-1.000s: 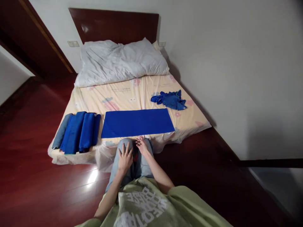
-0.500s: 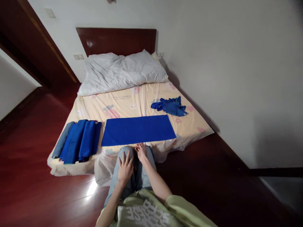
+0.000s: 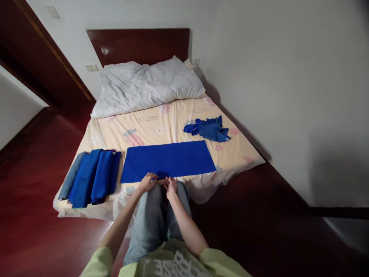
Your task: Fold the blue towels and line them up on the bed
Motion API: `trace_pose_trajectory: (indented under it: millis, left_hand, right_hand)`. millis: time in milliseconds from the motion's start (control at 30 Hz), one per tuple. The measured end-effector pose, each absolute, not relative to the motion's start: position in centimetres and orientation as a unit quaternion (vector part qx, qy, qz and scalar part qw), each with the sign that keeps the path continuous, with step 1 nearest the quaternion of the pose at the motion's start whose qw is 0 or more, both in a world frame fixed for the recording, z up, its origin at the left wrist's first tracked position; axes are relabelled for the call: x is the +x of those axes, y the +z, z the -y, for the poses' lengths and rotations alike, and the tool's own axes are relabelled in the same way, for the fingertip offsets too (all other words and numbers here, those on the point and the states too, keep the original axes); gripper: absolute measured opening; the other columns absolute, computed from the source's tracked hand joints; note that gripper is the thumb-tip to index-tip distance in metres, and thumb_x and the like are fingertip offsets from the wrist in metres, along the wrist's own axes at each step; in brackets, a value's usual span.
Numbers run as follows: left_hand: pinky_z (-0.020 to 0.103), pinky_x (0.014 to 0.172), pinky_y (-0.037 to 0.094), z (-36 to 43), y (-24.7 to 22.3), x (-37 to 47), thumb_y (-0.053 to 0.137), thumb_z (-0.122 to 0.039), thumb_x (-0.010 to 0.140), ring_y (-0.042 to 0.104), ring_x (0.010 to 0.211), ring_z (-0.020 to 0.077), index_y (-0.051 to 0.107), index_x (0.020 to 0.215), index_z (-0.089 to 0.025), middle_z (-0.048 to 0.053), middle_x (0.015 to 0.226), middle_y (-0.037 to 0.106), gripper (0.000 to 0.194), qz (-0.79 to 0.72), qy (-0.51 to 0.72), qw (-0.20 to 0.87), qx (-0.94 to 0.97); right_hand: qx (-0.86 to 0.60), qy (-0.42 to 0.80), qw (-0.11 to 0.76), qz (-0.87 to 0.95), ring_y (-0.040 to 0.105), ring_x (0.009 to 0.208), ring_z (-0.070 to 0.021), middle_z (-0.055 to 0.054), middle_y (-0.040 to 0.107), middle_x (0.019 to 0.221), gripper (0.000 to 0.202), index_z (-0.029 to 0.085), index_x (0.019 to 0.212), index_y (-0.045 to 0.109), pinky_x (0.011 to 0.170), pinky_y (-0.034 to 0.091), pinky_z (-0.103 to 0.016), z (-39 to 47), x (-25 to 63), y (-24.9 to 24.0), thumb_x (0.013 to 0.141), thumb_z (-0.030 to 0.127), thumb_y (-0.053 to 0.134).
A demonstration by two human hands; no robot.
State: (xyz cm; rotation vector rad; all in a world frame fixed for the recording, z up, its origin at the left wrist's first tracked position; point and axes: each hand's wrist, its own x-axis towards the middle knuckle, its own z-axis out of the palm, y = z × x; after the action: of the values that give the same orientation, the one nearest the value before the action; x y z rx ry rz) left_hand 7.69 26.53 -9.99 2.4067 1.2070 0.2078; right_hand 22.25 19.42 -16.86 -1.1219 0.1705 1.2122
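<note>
A blue towel (image 3: 168, 159) lies flat across the front of the bed, its long near edge towards me. My left hand (image 3: 148, 182) is at that edge, fingers closed in a pinch that appears to have the cloth between them. Close beside it on the right, my right hand (image 3: 171, 186) is above my knees with fingers apart, the tips at or just short of the towel's edge. Several rolled or folded towels (image 3: 96, 173), blue and grey-blue, lie side by side to the left. A crumpled heap of blue cloth (image 3: 211, 129) rests farther back on the right.
The bed (image 3: 170, 111) has a patterned cream sheet. A pale quilt (image 3: 150, 86) is bunched against the dark wooden headboard (image 3: 141, 44). A white wall (image 3: 273, 96) runs along the right, and a dark red floor (image 3: 31, 184) surrounds the bed.
My left hand has left my knee and moved forward to the towel's near edge. My right hand has shifted only slightly, its fingers drawn closer together. The view has shifted a little.
</note>
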Motion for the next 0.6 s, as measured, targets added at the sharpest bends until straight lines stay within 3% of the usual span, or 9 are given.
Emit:
trace_pose_trajectory:
  millis: [267,600]
  left_hand:
    - [0.029,0.107,0.048,-42.9,-8.2,16.3,0.044,-0.012,0.09,0.068,0.116,0.0209,0.076,0.119,-0.019,0.007,0.123,0.074,0.043,-0.455,-0.032,0.236,0.858]
    - [0.03,0.104,0.05,-49.0,-11.6,22.8,0.047,-0.01,0.091,0.062,0.124,0.0224,0.072,0.12,-0.019,0.011,0.134,0.065,0.039,-0.468,-0.072,0.219,0.853]
  right_hand:
    - [-0.48,0.57,0.661,-0.093,0.067,0.071,-0.0115,-0.002,0.073,0.095,0.02,0.022,0.093,0.059,0.074,0.056,-0.029,-19.0,22.2,-17.4,0.085,0.037,0.069]
    - [-0.531,0.553,0.636,-0.083,0.068,0.078,-0.0161,-0.004,0.073,0.096,0.033,0.023,0.095,0.063,0.073,0.056,-0.03,-18.6,21.9,-17.6,0.079,0.049,0.074]
